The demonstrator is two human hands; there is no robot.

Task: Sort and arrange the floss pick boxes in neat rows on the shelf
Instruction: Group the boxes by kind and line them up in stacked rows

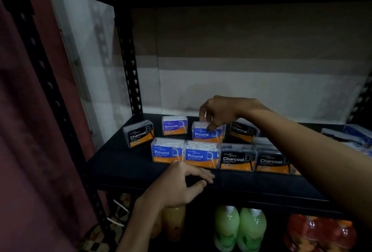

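The right hand is reaching deep over the shelf, its grip pinching the top of a blue "Round" box in the back row, thumb on the front label and fingers curled over the far edge. That box sits directly under the hand, its long side running left to right like the others, so the next move looks like a plain lift or slide toward its kin. And its kin are close: two more Round boxes stand side by side at the front, just ahead and to the left, with two Charcoal boxes touching them on the right. Back there a Smooth box stands just left of the held one, a stray Charcoal box sits angled at far left, and another Charcoal box lurks behind the forearm, partly hidden. The left hand rests at the shelf's front lip, fingers loosely spread, holding nothing, nearer the front row but idle. Whether the pinched box is off the shelf is hard to say in this dim light. Coloured bottles stand below.
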